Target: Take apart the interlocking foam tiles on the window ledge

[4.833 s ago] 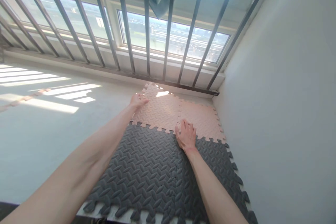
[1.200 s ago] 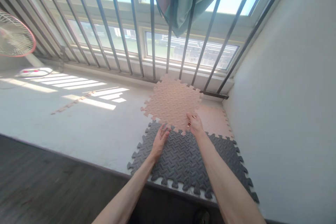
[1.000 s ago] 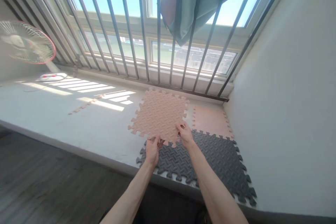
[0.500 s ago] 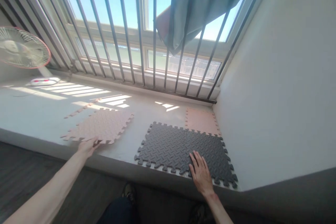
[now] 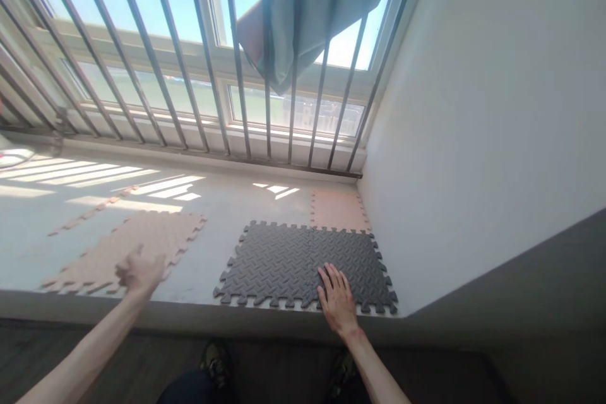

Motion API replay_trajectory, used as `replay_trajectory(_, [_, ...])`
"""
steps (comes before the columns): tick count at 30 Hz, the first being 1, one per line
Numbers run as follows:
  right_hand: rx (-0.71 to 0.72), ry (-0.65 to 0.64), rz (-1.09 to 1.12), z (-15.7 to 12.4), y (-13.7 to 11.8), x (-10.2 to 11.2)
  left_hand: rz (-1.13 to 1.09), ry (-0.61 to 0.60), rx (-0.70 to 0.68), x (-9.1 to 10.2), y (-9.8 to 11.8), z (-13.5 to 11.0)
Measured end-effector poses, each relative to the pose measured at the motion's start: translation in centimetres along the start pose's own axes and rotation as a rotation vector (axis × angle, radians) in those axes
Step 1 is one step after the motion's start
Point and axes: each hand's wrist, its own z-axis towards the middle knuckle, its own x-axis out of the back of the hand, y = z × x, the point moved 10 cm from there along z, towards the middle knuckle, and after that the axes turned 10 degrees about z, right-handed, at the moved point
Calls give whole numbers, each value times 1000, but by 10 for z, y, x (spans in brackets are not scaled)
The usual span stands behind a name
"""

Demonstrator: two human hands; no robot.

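Observation:
My left hand lies flat on the near edge of a peach foam puzzle mat, which sits loose on the pale ledge at the left. The hand looks slightly blurred, and I see no grip on the mat. My right hand rests with spread fingers on the near right of two joined dark grey foam puzzle mats. Another peach foam mat lies against the far side of the grey pair, in the corner by the wall, partly hidden by them.
A thin peach foam border strip lies on the ledge beyond the loose mat. Steel window bars and a hanging grey-green curtain stand behind, with a white wall on the right. My shoes show on the dark floor below the ledge.
The loose peach mat has gone from over the grey mats to the ledge at the left. My right hand has moved onto the grey mats. The view has tilted upward and shifted.

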Motion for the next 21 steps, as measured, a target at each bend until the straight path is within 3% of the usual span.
replay_trajectory(2, [-7, -13, 59, 8, 4, 8, 6, 11, -136, -41, 40, -21])
replay_trajectory(4, [-27, -16, 118, 24, 17, 18, -91, -162, -264, -107, 87, -49])
replay_trajectory(7, [-108, 24, 147, 59, 53, 34, -171, -412, -242, -207, 140, -91])
replay_trajectory(10, [-178, 56, 144, 93, 86, 39, -248, -551, -153, -294, 180, -122])
replay_trajectory(13, [-134, 33, 162, 112, 95, 26, -266, -608, -111, -367, 208, -136])
replay_trajectory(16, [-86, 64, 154, 112, 90, 16, -284, -654, -76, -430, 224, -137])
replay_trajectory(19, [-90, 99, 146, 106, 87, 13, -299, -702, -48, -478, 232, -128])
replay_trajectory(21, [-96, 92, 150, 105, 86, 13, -302, -727, -38, -498, 234, -119])
